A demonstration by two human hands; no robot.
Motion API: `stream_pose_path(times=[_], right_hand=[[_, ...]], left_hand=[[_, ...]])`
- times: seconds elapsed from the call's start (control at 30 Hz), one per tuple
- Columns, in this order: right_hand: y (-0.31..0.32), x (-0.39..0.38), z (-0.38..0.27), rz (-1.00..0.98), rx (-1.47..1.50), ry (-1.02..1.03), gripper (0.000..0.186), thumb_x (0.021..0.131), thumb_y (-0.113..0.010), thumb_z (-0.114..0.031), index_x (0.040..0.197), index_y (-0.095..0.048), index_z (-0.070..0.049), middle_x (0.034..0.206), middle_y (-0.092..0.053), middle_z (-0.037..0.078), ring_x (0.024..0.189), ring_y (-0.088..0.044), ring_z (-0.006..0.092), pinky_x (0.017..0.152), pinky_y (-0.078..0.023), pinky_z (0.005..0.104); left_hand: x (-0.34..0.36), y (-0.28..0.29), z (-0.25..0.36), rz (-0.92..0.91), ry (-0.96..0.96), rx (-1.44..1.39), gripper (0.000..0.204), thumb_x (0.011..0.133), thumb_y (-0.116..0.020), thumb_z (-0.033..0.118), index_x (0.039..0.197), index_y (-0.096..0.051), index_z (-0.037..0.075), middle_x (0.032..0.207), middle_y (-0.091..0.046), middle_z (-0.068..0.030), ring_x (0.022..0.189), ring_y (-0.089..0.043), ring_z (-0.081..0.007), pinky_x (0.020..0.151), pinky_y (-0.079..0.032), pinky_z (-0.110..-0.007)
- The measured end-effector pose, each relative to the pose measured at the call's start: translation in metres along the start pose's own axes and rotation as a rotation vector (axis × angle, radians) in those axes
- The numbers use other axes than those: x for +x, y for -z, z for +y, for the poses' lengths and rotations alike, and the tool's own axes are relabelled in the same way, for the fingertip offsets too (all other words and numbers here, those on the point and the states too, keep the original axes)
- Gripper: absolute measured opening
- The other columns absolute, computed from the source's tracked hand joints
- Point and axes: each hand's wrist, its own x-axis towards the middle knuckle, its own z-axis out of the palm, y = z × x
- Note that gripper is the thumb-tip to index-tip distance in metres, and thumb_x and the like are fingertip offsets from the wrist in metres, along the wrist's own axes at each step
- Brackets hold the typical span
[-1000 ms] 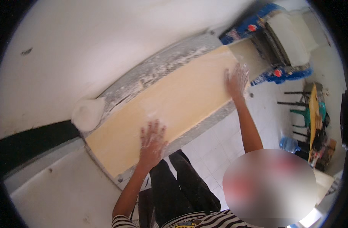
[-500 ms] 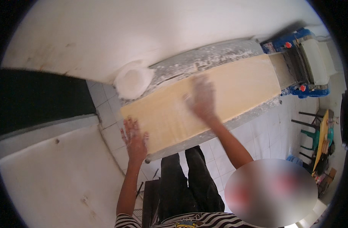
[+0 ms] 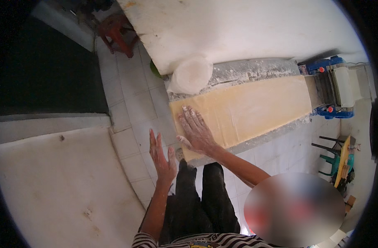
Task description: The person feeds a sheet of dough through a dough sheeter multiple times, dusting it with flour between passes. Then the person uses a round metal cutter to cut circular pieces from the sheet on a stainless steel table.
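A long pale-yellow sheet of dough point(image 3: 267, 103) lies on a floured grey counter point(image 3: 255, 68). My right hand point(image 3: 197, 130), coated in flour, rests flat on the sheet's left end with fingers extended. Just off that end, to the left, my left hand point(image 3: 162, 159) is raised over the tiled floor with its fingers extended, holding nothing. A white, round item point(image 3: 191, 74), perhaps wrapped in cloth or plastic, sits at the back left of the counter. A blue-and-white roller machine point(image 3: 343, 87) stands at the sheet's right end.
A red stool point(image 3: 114, 29) stands at the upper left beside a dark green surface point(image 3: 48, 78). A white wall or ledge point(image 3: 52, 165) borders the lower left. Chairs point(image 3: 330, 165) and a yellow board point(image 3: 344, 161) are at the right. A blurred oval covers the lower right.
My right hand has swept leftward from the sheet's machine end to its left end. My left hand has left the dough. The view has shifted, bringing the stool into sight.
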Motion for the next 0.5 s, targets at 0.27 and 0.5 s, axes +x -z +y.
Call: stream_pose_path(times=[0.27, 0.5], right_hand=[[-0.011, 0.01, -0.033, -0.085, 0.07, 0.084, 0.09, 0.101, -0.058, -0.053, 0.163, -0.028, 0.004, 0.171, -0.023, 0.029, 0.161, -0.017, 0.0444, 0.13, -0.016, 0.0552], [-0.017, 0.036, 0.003, 0.09, 0.024, -0.187, 0.086, 0.099, -0.064, -0.042, 0.161, -0.03, 0.007, 0.165, -0.032, 0.034, 0.157, -0.025, 0.0476, 0.13, -0.017, 0.0566]], left_hand=[[-0.014, 0.019, 0.003, 0.092, -0.04, -0.091, 0.062, 0.113, -0.04, 0.045, 0.158, -0.038, 0.002, 0.171, -0.026, -0.0281, 0.156, -0.029, -0.046, 0.125, -0.026, -0.058], [0.015, -0.012, 0.046, 0.036, -0.197, -0.185, 0.06, 0.114, -0.038, 0.044, 0.158, -0.039, 0.004, 0.17, -0.028, -0.0273, 0.157, -0.03, -0.0444, 0.125, -0.024, -0.06]])
